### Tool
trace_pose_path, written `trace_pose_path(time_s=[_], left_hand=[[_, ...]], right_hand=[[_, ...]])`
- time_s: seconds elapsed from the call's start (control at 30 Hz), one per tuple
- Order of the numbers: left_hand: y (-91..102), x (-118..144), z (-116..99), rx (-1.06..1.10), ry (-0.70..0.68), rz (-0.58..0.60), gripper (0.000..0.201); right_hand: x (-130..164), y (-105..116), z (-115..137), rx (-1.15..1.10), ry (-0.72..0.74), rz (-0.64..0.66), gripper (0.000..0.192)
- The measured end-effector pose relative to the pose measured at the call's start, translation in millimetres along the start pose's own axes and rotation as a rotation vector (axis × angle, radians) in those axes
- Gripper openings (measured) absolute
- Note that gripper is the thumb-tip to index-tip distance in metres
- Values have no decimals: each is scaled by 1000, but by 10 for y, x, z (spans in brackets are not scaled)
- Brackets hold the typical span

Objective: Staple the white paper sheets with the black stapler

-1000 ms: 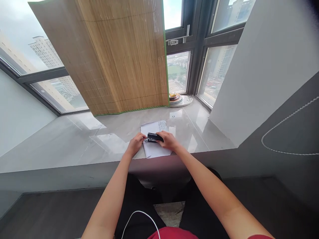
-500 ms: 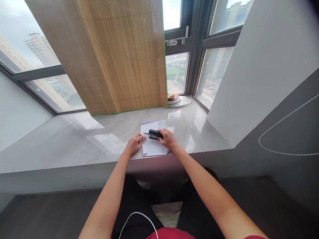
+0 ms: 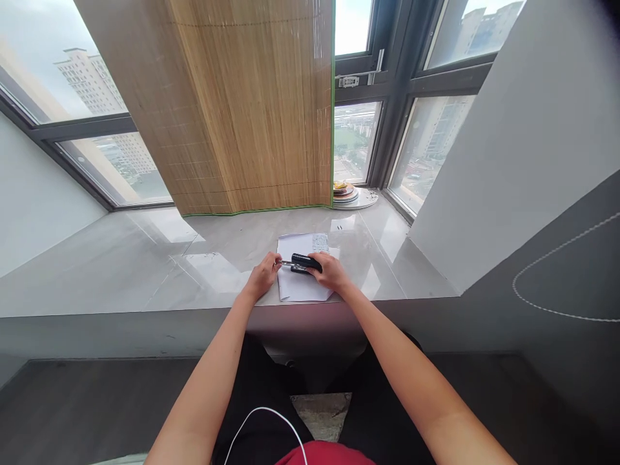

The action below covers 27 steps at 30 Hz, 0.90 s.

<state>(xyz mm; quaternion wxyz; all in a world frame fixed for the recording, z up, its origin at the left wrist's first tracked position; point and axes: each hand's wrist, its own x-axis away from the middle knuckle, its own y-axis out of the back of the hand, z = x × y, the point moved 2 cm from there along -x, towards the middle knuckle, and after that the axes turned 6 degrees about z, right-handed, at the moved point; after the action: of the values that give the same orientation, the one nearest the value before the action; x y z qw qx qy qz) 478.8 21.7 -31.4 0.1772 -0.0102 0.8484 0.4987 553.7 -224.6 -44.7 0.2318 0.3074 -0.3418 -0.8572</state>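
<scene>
A black stapler (image 3: 306, 261) is held above white paper sheets (image 3: 298, 290), its top arm raised off the base. My right hand (image 3: 331, 270) is closed round its rear end. From the left, my left hand (image 3: 264, 274) pinches the tip of the silvery metal strip (image 3: 285, 263) that sticks out at the stapler's front. Whether a small piece is also between those fingertips I cannot tell. The paper lies near the ledge's front edge, with a block of dark print at its upper right corner.
The pale tiled window ledge (image 3: 121, 271) runs across the view. Stacked plates (image 3: 356, 197) stand at the back, beside a bamboo blind (image 3: 261, 116). A beaded cord (image 3: 542, 258) hangs at the right, and a white cable (image 3: 264, 409) curves near my body.
My left hand has come up from the paper's left edge to the stapler's front and now pinches the metal strip. My right hand keeps its hold. The view has shifted slightly.
</scene>
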Motion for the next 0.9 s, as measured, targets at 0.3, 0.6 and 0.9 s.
trace_pose_path(time_s=[0.3,0.6,0.9], left_hand=[[-1,-20,25,24,-53,-57,26],[-5,-50,10,53,-152,-1,34],[-21,-54,116,77,-103,-39,20]], right_hand=[[9,-30,-3,26,47,33,31],[11,-10,16,14,39,42,30],[16,-6,33,-6,52,34,32]])
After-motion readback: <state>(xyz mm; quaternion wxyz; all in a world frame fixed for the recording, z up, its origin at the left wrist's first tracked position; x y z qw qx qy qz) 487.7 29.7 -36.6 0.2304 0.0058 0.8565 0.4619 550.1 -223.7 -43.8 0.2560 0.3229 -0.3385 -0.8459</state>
